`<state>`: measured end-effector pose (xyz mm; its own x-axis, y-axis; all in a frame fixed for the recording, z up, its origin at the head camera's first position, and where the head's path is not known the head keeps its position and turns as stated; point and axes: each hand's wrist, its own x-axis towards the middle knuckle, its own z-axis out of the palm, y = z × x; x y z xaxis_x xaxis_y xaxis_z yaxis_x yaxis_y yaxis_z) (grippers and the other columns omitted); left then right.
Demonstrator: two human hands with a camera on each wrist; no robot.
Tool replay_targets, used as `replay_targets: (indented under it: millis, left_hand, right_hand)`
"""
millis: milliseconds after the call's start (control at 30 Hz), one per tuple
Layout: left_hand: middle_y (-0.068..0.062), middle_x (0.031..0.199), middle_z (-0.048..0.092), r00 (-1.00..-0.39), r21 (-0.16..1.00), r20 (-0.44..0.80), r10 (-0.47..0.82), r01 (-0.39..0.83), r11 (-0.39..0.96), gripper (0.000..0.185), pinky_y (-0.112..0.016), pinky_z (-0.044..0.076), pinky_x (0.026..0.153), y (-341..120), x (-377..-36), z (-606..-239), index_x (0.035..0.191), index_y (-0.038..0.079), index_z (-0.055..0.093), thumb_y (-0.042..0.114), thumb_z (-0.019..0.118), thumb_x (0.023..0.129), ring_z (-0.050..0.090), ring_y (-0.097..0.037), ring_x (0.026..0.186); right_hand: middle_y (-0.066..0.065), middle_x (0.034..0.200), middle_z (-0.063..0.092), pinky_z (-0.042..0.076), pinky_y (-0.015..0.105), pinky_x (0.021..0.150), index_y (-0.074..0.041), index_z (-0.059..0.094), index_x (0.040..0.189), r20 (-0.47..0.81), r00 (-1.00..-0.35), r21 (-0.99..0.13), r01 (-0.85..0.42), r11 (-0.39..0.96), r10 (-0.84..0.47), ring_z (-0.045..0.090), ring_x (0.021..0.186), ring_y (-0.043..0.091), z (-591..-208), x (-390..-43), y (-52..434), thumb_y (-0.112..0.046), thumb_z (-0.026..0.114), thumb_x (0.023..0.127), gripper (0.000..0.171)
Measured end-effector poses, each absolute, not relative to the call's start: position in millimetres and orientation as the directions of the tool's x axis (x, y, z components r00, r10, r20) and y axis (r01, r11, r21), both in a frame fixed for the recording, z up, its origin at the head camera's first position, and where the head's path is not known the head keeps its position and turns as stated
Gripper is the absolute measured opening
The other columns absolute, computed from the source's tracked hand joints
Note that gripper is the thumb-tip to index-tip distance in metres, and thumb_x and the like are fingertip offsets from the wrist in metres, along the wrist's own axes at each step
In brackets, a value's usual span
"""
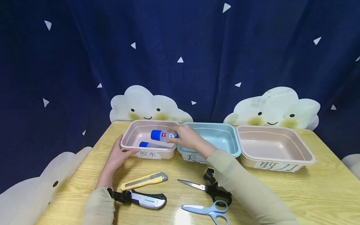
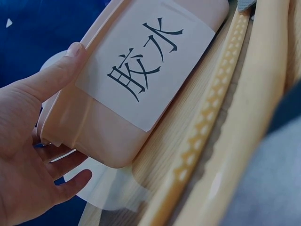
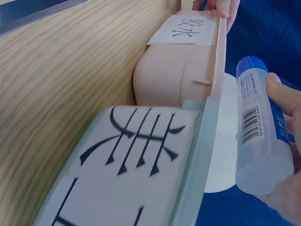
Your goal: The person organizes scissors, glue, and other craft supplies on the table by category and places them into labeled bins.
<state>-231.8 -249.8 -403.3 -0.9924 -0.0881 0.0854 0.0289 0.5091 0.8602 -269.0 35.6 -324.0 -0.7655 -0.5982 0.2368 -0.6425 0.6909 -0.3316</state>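
Observation:
My right hand (image 1: 187, 137) grips a clear glue bottle (image 1: 165, 135) with a blue cap, tilted on its side above the left pink bin (image 1: 166, 154). In the right wrist view the thumb presses the side of this bottle (image 3: 254, 136), whose barcode shows. A second blue-capped bottle (image 1: 144, 144) lies in the bin, partly hidden by the front wall. At the bin's left end, my left hand (image 1: 116, 155) holds the rim. The left wrist view shows the thumb on the rim beside a white paper label (image 2: 146, 61), with fingers (image 2: 70, 162) around the corner.
Beside the pink bin stand a light blue bin (image 1: 238, 147) and another pink bin (image 1: 307, 159), both labelled. Nearer on the wooden table lie a yellow cutter (image 1: 144, 181), a white-and-black cutter (image 1: 149, 200), black scissors (image 1: 216, 191) and blue scissors (image 1: 206, 210).

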Motion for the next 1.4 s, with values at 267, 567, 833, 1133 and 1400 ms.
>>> replay_targets:
  millis: [267, 567, 833, 1133, 1400]
  left_hand:
    - [-0.018, 0.142, 0.029, -0.992, 0.857, 0.065, -0.105, 0.002, 0.515, 0.102, -0.054, 0.026, 0.104, -251, -232, -404, 0.145, 0.012, 0.012, 0.041, 0.075, 0.071, 0.032, -0.035, 0.127]
    - [-0.019, 0.138, 0.035, -0.99, 0.879, 0.115, -0.08, 0.063, 0.473, 0.095, -0.052, 0.029, 0.103, -250, -233, -403, 0.142, 0.007, 0.02, 0.031, 0.078, 0.071, 0.036, -0.035, 0.122]
    - [-0.019, 0.138, 0.035, -0.989, 0.888, 0.13, -0.066, 0.087, 0.452, 0.092, -0.05, 0.03, 0.102, -248, -235, -405, 0.142, 0.008, 0.021, 0.029, 0.077, 0.072, 0.037, -0.035, 0.122]
    - [-0.018, 0.139, 0.033, -0.992, 0.886, 0.104, -0.072, 0.059, 0.46, 0.094, -0.051, 0.029, 0.103, -249, -234, -404, 0.143, 0.008, 0.018, 0.031, 0.076, 0.072, 0.036, -0.035, 0.123]
    - [-0.018, 0.14, 0.032, -0.992, 0.884, 0.091, -0.082, 0.042, 0.465, 0.095, -0.052, 0.028, 0.104, -250, -233, -404, 0.143, 0.009, 0.017, 0.033, 0.076, 0.073, 0.035, -0.034, 0.123]
  right_hand:
    - [0.003, 0.12, 0.061, 0.043, 0.032, 0.096, -0.011, 0.059, 0.121, 0.194, -0.779, -0.338, -0.623, 0.705, -0.596, 0.055, 0.111, 0.017, -329, -277, 16, -0.038, 0.065, 0.082, 0.049]
    - [0.001, 0.116, 0.062, 0.045, 0.031, 0.092, -0.013, 0.061, 0.119, 0.217, -0.762, -0.346, -0.644, 0.682, -0.61, 0.057, 0.105, 0.014, -337, -288, 3, -0.034, 0.065, 0.083, 0.042]
    - [0.0, 0.109, 0.064, 0.047, 0.029, 0.089, -0.013, 0.061, 0.115, 0.209, -0.801, -0.361, -0.597, 0.717, -0.561, 0.058, 0.097, 0.012, -340, -295, -8, -0.038, 0.065, 0.082, 0.042]
    - [-0.002, 0.113, 0.064, 0.042, 0.036, 0.094, -0.016, 0.06, 0.118, 0.229, -0.793, -0.283, -0.61, 0.74, -0.565, 0.058, 0.105, 0.014, -343, -303, -28, -0.043, 0.065, 0.081, 0.046]
    - [0.0, 0.112, 0.064, 0.049, 0.033, 0.085, -0.015, 0.058, 0.121, 0.136, -0.847, -0.333, -0.527, 0.782, -0.514, 0.06, 0.099, 0.016, -353, -309, -39, -0.043, 0.064, 0.081, 0.048]
